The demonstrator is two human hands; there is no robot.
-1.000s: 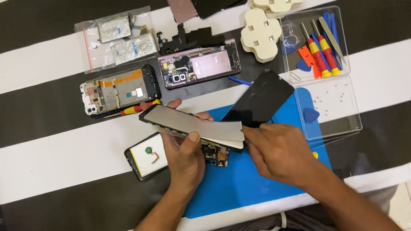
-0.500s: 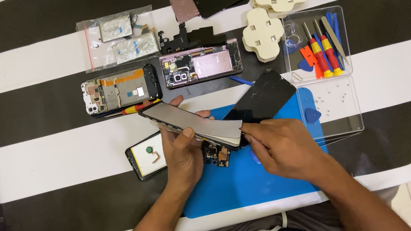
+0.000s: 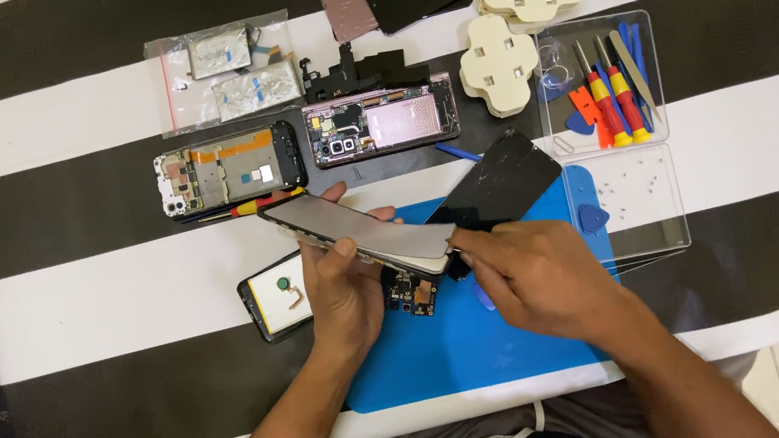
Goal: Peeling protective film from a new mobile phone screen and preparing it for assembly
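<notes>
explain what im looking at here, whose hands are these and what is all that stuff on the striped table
There is no machine here, just a person's two bare hands, filmed by a camera worn on their head and looking down. The left hand holds a phone tilted on its edge above a blue work mat. The right hand touches the phone's right end, where a cracked black glass panel sticks out. On the black and white striped table lie two opened phone bodies, a phone back cover, bags of small parts, cream foam pads and a clear tray with screwdrivers and picks.
</notes>
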